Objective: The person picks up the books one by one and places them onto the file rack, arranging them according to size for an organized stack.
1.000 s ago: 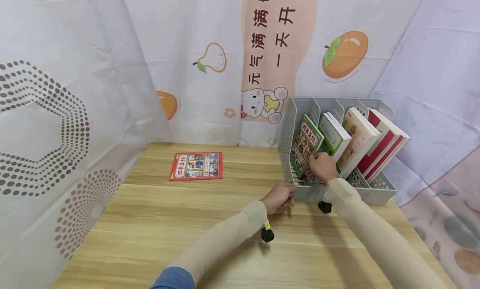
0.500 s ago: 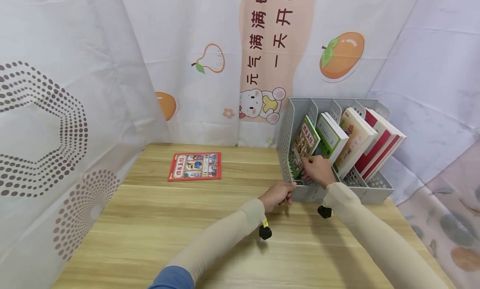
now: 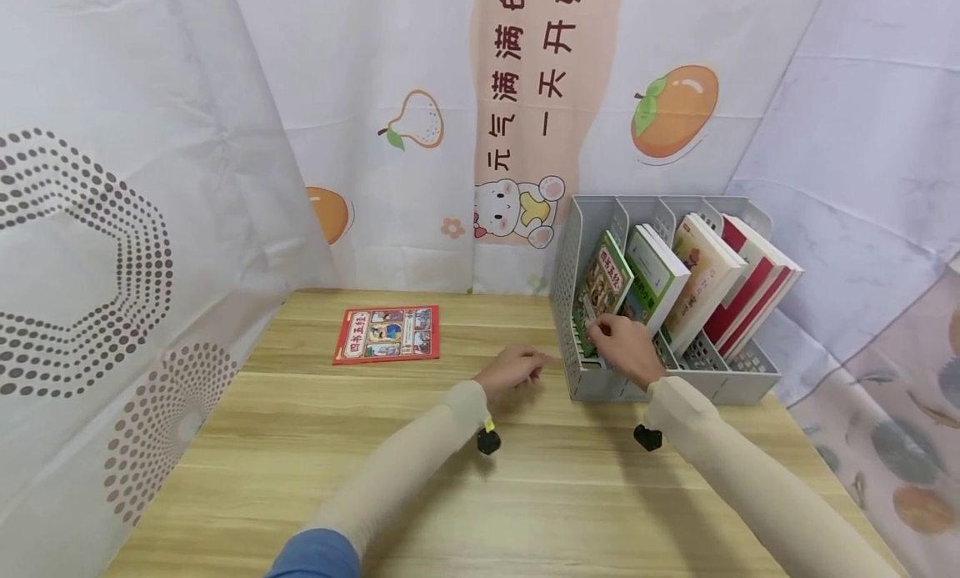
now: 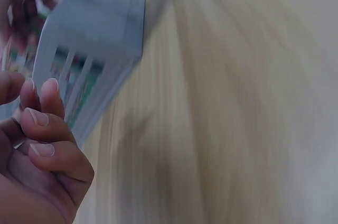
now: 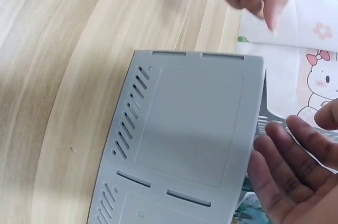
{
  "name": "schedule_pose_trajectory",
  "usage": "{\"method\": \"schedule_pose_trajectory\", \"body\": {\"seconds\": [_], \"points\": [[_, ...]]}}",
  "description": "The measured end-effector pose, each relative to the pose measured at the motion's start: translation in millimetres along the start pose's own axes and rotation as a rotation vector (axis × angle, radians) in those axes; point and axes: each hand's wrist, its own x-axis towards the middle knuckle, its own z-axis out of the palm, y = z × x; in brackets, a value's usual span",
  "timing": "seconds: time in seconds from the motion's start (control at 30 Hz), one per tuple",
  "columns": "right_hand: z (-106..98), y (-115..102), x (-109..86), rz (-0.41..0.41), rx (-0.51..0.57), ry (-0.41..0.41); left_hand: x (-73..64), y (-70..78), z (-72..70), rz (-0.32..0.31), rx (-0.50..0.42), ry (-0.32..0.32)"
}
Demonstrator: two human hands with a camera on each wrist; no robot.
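Note:
A grey file organizer (image 3: 600,386) with several slots stands at the right of the table. In its leftmost slot leans a thin green-edged picture book (image 3: 607,282). My right hand (image 3: 627,344) is at this slot's front opening, its fingers beside the book's lower front edge. In the right wrist view its fingers are loosely bent next to the organizer's grey front panel (image 5: 185,123), with nothing gripped between them. My left hand (image 3: 513,371) is in the air left of the organizer, apart from it. Its fingers (image 4: 58,155) are loosely curled around nothing.
A red picture book (image 3: 387,334) lies flat on the wooden table (image 3: 300,444) at the back left. The organizer's other slots hold a white-and-green book (image 3: 654,278), a cream book (image 3: 701,282) and red-and-white books (image 3: 753,290). Printed curtains hang behind and at both sides.
My left hand has let go of the organizer's front left corner and moved left. My right hand has shifted slightly left at the first slot. The head view has turned a little.

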Motion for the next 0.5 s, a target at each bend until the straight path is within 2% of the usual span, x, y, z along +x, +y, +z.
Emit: {"method": "schedule_pose_trajectory", "body": {"seconds": [0.1, 0.2, 0.3, 0.4, 0.5], "points": [[0.4, -1.0, -1.6, -0.007, 0.009, 0.005, -4.7, -7.7, -31.4, -0.028, 0.04, 0.037], [1.6, -2.5, -3.4, -0.03, 0.019, 0.012, -9.4, -15.9, -68.5, -0.056, 0.072, 0.082], [4.2, -5.5, -6.4, -0.066, 0.047, 0.001, -17.9, -25.9, -107.6, -0.081, 0.068, 0.162], [7.5, -10.6, -10.0, -0.111, 0.071, -0.015, -33.7, -35.7, -143.1, -0.123, 0.08, 0.264], [10.4, -17.7, -13.7, -0.146, 0.085, -0.011, -52.4, -44.5, -171.7, -0.162, 0.099, 0.354]]}}
